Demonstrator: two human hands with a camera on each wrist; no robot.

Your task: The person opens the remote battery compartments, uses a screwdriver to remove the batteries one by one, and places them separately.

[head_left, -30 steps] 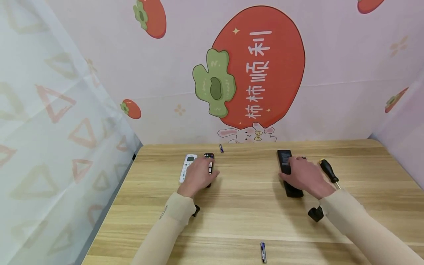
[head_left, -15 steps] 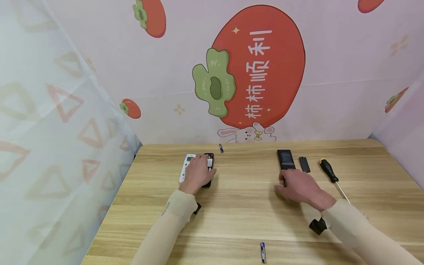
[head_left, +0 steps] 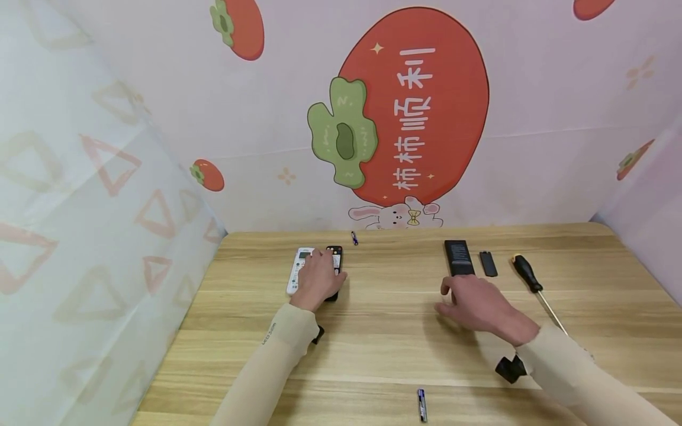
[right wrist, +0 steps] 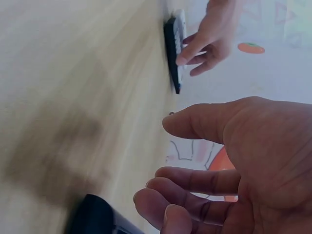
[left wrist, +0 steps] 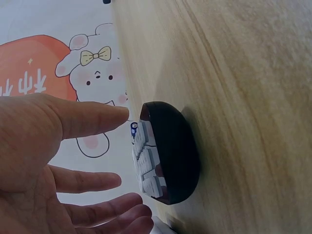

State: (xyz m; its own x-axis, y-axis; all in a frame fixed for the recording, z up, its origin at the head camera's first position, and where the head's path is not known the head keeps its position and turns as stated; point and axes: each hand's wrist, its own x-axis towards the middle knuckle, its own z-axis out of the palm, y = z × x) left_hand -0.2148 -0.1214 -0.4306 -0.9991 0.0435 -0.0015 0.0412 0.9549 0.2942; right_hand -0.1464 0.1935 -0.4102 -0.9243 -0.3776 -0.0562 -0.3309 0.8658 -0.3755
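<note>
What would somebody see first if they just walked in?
Probably the giant red persimmon on the back wall, with a cartoon rabbit just below it. Next, perhaps, the left hand above a white remote and a black remote on the table, and the right hand near a labelled black device, with a screwdriver farther right.

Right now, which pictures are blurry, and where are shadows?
Head view: fairly crisp, soft shadow below the right sleeve; left wrist view: the black remote fairly clear, a soft shadow on the table beside it; right wrist view: the near remote blurred, a broad hazy shadow near it.
</note>
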